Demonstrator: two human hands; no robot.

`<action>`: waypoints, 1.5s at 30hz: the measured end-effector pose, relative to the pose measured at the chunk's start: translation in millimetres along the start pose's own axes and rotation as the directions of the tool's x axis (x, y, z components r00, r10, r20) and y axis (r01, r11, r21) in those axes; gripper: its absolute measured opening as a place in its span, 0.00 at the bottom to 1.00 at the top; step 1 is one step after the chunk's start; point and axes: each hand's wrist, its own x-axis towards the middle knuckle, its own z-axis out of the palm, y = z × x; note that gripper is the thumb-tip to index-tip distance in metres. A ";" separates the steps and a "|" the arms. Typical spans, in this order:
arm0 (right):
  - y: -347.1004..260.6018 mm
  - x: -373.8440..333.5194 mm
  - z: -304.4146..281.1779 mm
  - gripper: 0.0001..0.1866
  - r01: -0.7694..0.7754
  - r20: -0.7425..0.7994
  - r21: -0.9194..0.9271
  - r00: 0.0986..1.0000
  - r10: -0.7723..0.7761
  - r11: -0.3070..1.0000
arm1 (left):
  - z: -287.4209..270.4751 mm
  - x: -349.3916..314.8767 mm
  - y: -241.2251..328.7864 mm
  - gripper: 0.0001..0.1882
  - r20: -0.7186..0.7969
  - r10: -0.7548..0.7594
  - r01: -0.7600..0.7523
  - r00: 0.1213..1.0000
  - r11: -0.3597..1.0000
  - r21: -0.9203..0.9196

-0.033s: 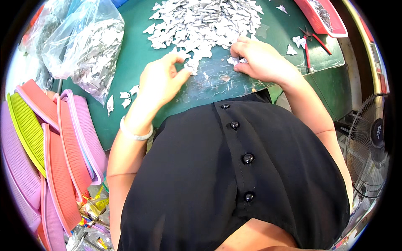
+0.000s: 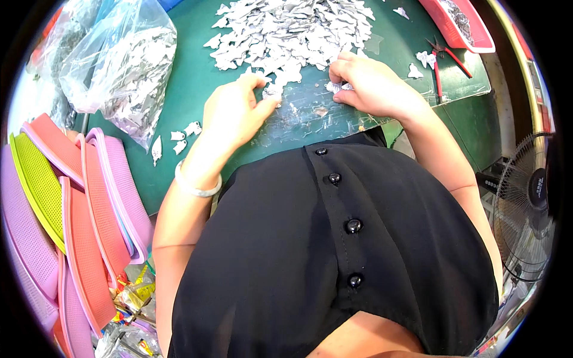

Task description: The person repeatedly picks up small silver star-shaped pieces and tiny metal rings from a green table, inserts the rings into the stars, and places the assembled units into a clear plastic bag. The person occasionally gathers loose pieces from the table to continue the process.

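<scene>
A heap of small whitish-grey moulded pieces (image 2: 292, 33) spreads over the green table (image 2: 197, 48). My left hand (image 2: 236, 113), with a pale bangle on its wrist, is at the heap's near edge. Its thumb and index finger are curved and apart, touching or nearly touching a loose grey-white piece (image 2: 273, 89). Opposite it, my right hand (image 2: 373, 86) has thumb and fingers closed on a small whitish-grey piece (image 2: 334, 87), partly hidden by the fingers.
Clear bags (image 2: 140, 71) of similar pieces stand at left, above several stacked plastic baskets (image 2: 98, 197). A few pieces (image 2: 179, 143) lie by my left forearm. Red-handled pliers (image 2: 439, 74) and a pink tray (image 2: 480, 45) are at right. A black fan (image 2: 525, 206) stands beyond the table.
My left hand has shifted slightly right, bringing its thumb closer to the loose piece at the heap's edge. My right hand has hardly moved.
</scene>
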 end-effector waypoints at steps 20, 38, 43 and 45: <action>31.4 6.9 7.5 0.05 0.035 -0.038 0.957 0.999 -0.006 -0.288 | -14.5 -5.8 -41.6 0.12 0.325 -0.118 0.323 0.938 -0.040 -0.946; -30.1 44.9 19.7 0.14 0.060 -0.097 -0.074 0.993 -0.067 0.995 | -16.7 7.7 -10.5 0.12 0.211 -0.020 0.019 0.977 1.000 0.010; -23.4 40.5 11.7 0.13 0.136 -0.088 0.133 0.988 -0.125 0.982 | -19.0 3.8 -24.3 0.14 0.245 -0.042 0.089 0.969 0.979 -0.181; -18.9 36.8 6.8 0.13 -0.033 0.057 0.641 0.998 -0.004 0.767 | -10.9 0.2 -31.9 0.10 0.249 -0.050 0.187 0.967 0.804 -0.564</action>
